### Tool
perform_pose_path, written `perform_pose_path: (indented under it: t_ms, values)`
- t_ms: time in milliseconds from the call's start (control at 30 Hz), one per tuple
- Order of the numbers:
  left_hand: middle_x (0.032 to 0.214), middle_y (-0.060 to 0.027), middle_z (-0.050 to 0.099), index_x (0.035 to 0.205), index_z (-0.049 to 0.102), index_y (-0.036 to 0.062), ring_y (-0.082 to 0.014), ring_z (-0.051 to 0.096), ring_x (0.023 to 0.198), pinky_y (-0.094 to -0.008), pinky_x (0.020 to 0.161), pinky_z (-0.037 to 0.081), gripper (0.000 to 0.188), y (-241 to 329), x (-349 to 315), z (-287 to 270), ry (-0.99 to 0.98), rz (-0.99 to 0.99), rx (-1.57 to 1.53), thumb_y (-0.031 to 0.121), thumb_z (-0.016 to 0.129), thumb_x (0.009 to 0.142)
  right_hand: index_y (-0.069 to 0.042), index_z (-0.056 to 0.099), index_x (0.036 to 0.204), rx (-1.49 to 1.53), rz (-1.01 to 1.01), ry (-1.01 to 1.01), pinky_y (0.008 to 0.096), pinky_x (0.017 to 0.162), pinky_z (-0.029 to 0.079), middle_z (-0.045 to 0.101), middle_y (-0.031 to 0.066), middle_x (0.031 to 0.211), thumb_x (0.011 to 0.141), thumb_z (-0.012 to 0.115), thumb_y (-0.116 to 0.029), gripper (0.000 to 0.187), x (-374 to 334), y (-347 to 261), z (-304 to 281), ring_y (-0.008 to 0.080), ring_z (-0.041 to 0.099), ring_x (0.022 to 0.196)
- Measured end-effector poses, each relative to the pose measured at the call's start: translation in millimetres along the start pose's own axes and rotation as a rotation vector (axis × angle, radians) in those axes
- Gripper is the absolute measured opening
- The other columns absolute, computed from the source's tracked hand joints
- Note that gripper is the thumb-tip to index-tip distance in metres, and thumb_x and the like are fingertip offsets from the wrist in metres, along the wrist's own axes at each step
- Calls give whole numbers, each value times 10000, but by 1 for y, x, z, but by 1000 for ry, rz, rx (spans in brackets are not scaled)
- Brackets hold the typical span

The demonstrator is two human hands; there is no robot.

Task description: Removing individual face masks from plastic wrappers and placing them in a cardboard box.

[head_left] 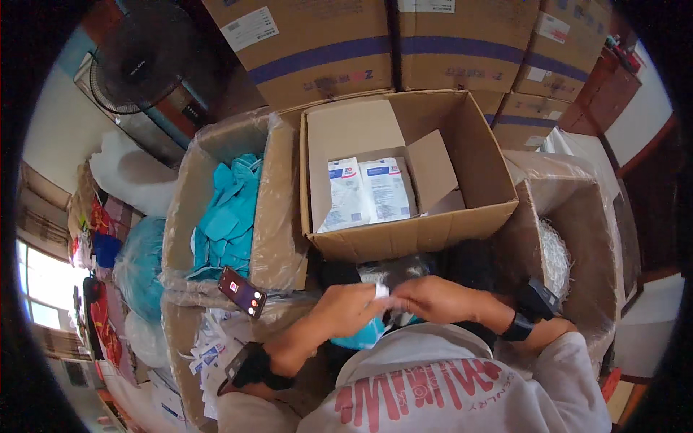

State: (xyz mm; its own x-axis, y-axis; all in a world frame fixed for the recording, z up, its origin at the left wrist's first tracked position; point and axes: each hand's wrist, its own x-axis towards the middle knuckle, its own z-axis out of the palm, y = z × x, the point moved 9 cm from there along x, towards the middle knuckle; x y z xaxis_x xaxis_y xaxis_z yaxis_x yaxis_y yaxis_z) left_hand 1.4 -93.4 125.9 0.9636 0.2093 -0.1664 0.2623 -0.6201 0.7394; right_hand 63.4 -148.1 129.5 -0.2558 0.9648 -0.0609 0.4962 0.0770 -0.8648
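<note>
In front of my body, my left hand point(345, 312) is closed around a teal face mask point(364, 336), which hangs below its fingers. Close beside it, my right hand point(435, 299) has its fingers pinched together. A small white piece point(381, 291) shows between the two sets of fingertips; its kind is unclear. Part of the mask is hidden behind my fingers. Just beyond the hands stands a large open cardboard box point(411, 238), with an inner carton point(431, 169) holding white packets point(386, 191) upright.
Left, a plastic-lined box point(280, 216) holds teal masks point(225, 213). A phone point(242, 292) rests at its near corner, above a box of white printed wrappers point(209, 353). Right, another lined box point(581, 216) holds white strands point(554, 256). Sealed cartons point(462, 68) are stacked behind.
</note>
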Motion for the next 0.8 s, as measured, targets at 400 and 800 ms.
perform_pose_path:
  t_ms: [400,800]
  values:
    - [809,-180,575,863,557,7,-305,571,776,-381,680,431,352,10,-46,134,-421,125,-453,343,454,883,-36,502,900,90,26,-652,394,696,428,548,174,857,925,364,-299,298,-91,-2,36,342,538,831]
    - [754,-134,533,808,494,40,-292,539,743,-365,670,422,234,35,-46,145,-562,208,-463,260,469,883,-8,485,876,349,421,-739,317,727,400,514,75,770,943,310,-358,396,-178,3,-10,170,477,769]
